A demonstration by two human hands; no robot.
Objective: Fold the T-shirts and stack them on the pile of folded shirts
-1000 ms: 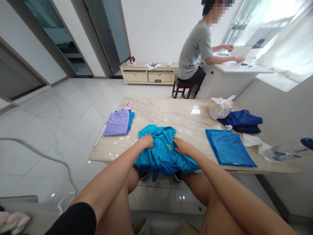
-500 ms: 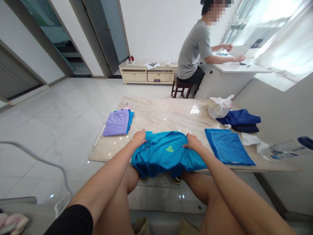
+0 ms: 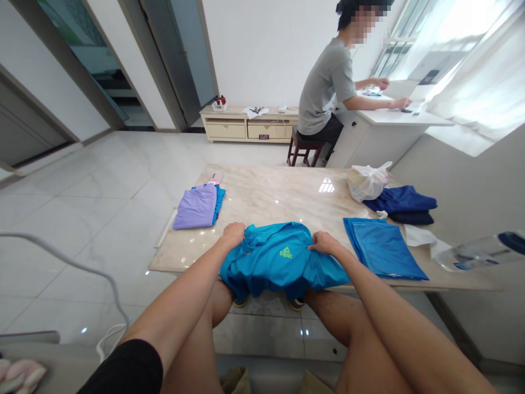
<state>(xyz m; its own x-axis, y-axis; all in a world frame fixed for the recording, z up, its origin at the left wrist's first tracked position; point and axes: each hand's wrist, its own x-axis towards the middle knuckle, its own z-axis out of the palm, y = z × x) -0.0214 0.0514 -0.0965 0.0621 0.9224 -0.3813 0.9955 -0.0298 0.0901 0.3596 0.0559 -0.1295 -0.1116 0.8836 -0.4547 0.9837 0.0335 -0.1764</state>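
A turquoise shirt (image 3: 270,262) with a green PEAK logo lies bunched at the near edge of the marble-topped table (image 3: 270,191), its lower part hanging over the edge above my knees. My left hand (image 3: 234,234) is closed on the shirt's left upper side. On the other side my right hand (image 3: 323,242) pinches the fabric near the right shoulder. One sleeve spreads out beneath my right forearm. The fingertips of both hands are partly hidden in the cloth.
Folded purple cloth (image 3: 196,207) lies at left over blue cloth, near a phone (image 3: 215,178). At right are a folded blue plastic sheet or bag (image 3: 385,249), a white plastic bag (image 3: 367,183), dark blue clothes (image 3: 404,200) and a clear bottle (image 3: 479,253). Beyond, a person (image 3: 328,87) sits at a desk.
My left hand's fingers have curled further in over the shirt's upper edge, and the flap of cloth beside them has dropped. My right hand keeps its hold, nearly in place.
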